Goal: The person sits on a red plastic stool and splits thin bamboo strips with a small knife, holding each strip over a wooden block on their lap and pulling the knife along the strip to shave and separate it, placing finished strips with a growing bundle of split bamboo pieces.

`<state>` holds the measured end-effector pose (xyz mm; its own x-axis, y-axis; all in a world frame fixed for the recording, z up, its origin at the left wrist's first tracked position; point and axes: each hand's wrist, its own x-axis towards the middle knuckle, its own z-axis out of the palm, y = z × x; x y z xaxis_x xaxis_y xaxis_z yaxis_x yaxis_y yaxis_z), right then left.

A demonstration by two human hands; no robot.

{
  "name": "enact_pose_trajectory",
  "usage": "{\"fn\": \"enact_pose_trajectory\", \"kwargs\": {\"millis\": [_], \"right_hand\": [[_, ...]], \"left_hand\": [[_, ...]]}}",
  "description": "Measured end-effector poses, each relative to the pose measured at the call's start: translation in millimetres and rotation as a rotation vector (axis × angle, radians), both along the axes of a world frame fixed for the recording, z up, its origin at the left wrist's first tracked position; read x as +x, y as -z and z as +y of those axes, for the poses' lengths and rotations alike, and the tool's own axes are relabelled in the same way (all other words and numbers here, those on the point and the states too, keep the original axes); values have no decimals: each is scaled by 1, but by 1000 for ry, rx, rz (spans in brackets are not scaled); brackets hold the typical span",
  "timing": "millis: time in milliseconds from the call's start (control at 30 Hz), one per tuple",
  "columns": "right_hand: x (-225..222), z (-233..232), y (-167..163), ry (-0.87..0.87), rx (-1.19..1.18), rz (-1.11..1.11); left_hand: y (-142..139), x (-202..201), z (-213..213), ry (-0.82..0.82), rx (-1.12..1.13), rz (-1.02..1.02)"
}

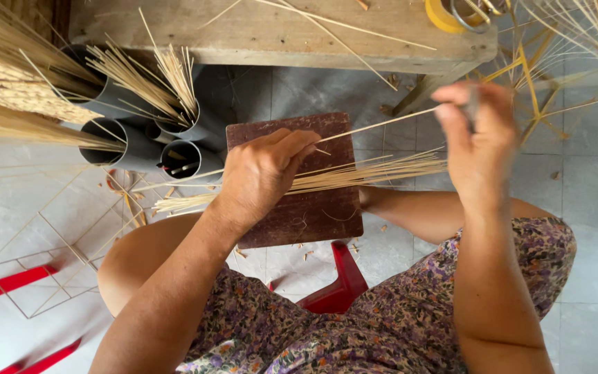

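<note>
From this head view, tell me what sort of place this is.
Probably a small craft workshop for bamboo stick work. Grey tubes hold bundles of thin sticks, a worn wooden bench stands on the tiled floor, and both hands work sticks over a brown board.

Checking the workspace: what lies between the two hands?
Head view: one thin bamboo stick spans from left hand to right hand; below, a stick bundle.
</note>
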<state>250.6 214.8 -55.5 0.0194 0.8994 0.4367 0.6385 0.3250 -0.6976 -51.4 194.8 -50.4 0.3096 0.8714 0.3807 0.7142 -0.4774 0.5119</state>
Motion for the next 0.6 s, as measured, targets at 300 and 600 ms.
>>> {"fn": "enact_pose_trajectory", "kwargs": {"millis": [300,600], "right_hand": [[-19,-25,-3,-295,-150,474],[-66,-35,6,-578,-542,687]], "left_hand": [[-10,-9,4,13,-287,-332],[-13,-4,-4,90,-510,-360]]}}
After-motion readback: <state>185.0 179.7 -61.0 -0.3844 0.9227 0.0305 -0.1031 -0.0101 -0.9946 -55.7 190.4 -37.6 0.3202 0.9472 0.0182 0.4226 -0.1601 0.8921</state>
